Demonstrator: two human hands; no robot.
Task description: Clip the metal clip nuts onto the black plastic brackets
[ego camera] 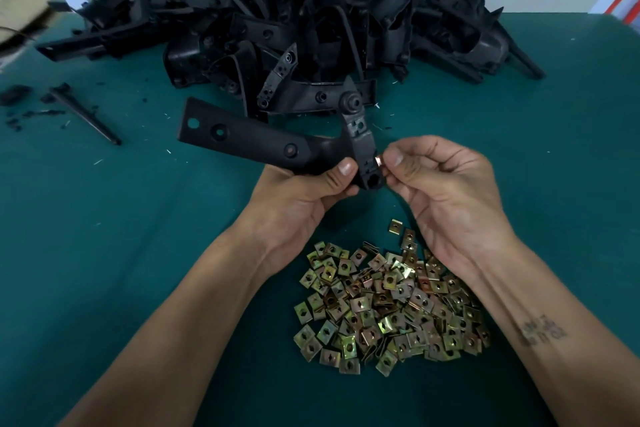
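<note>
Your left hand (pixel 311 194) is clenched around the long black plastic bracket (pixel 249 142), holding it just above the green tabletop (pixel 104 253) at the centre of the frame, thumb pressed near the bend. Your right hand (pixel 443 191) pinches one small brass-coloured metal clip nut (pixel 379 161) between thumb and fingertips, right against the edge of the bracket's short upright arm. It looks like you're seating it now; whether it's fully pushed home, I can't tell from here.

As for progress: there's plenty ahead of you. The loose heap of gold-toned square clip nuts (pixel 391 305) in the lower centre is large, spread between your forearms. Across the top of the frame sits the tangled pile of black plastic brackets (pixel 311 28), stacked high against the wall. I can't make out clips on any of those, and no separate finished stack shows. A thin black plastic strip (pixel 86 116) and scattered black scraps lie at the left. My read: early going, one bracket in hand.
</note>
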